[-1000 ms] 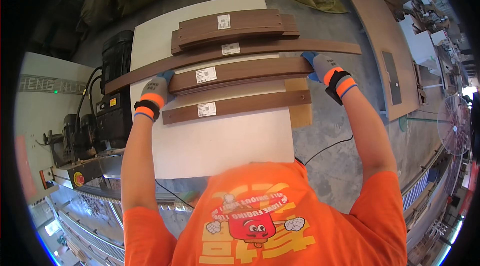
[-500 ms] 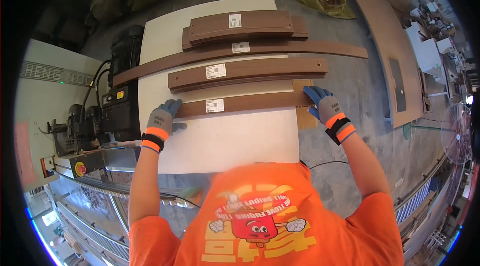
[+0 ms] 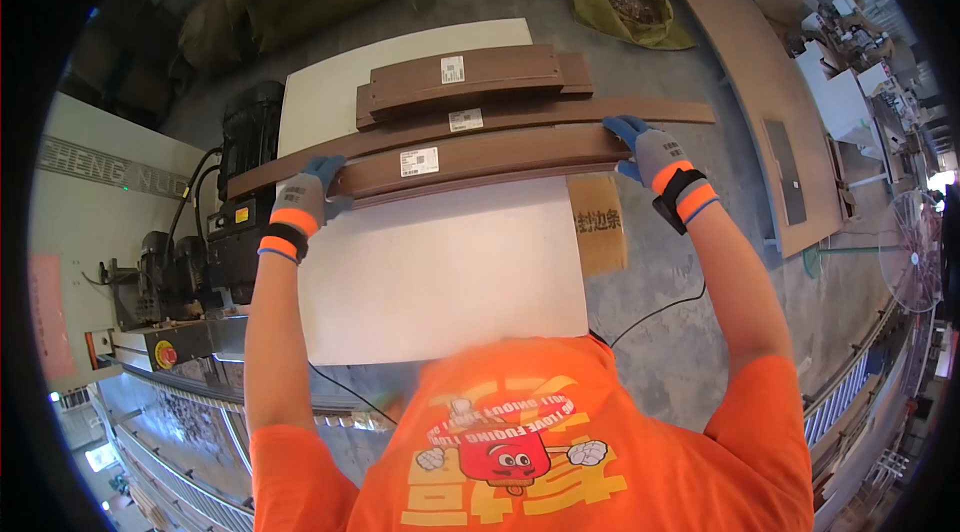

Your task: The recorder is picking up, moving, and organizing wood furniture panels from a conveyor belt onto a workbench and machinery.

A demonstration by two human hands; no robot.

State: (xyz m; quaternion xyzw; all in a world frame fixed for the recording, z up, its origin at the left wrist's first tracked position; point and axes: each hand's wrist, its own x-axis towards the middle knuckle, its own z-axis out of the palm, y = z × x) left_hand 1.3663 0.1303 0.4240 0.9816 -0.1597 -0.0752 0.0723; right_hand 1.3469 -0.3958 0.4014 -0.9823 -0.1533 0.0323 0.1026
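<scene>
A narrow brown wood-grain board (image 3: 525, 151) with a white label lies over a low stack of similar boards. My gloved left hand (image 3: 306, 196) grips its left end, fingertips bent over the end. At the opposite end, my gloved right hand (image 3: 652, 160) has its fingers on top and the thumb lower down at the near edge. Just beyond runs a longer labelled brown strip (image 3: 590, 116). A shorter stack of wider brown boards (image 3: 500, 71) sits farther back. All of them rest on a white panel (image 3: 445, 272).
Black motors (image 3: 252, 122) and a pale machine cabinet (image 3: 120, 162) stand at the left. A cardboard piece (image 3: 598, 232) lies right of the panel, near a cable (image 3: 660, 310). Farther right are a large brown panel (image 3: 765, 122) and a fan (image 3: 914, 260). An open sack (image 3: 635, 14) stands at the back.
Both hands have moved away from me with the nearest board. It now lies over the stack behind it, whose end holes are covered, and the panel's near part is bare.
</scene>
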